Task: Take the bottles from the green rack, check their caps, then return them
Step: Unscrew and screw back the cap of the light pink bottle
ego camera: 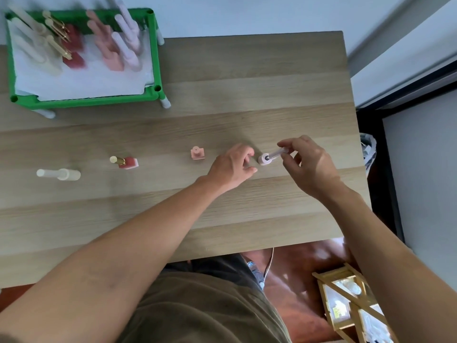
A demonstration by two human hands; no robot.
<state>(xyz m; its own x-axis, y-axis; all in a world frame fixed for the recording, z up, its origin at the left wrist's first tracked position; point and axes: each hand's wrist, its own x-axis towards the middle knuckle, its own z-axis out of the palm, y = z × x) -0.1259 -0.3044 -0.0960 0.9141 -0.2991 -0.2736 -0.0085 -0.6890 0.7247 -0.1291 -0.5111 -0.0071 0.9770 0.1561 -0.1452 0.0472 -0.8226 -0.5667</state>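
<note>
the bottles in the rack (158, 68) are smeared by motion blur, can't count them or make out any caps. rack's left side runs off the edge. right hand (309, 167) covers the top of the cap (279, 152) it pinches. left hand (232, 167) curls so the fingertips hide, can't tell if they touch the white bottle (264, 159). both elbows cut off by the frame

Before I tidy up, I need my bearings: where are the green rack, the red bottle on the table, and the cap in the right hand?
green rack (86, 102): head view, front rail.
red bottle (129, 162): head view, red body.
cap (279, 152): head view, clear shaft.
</note>
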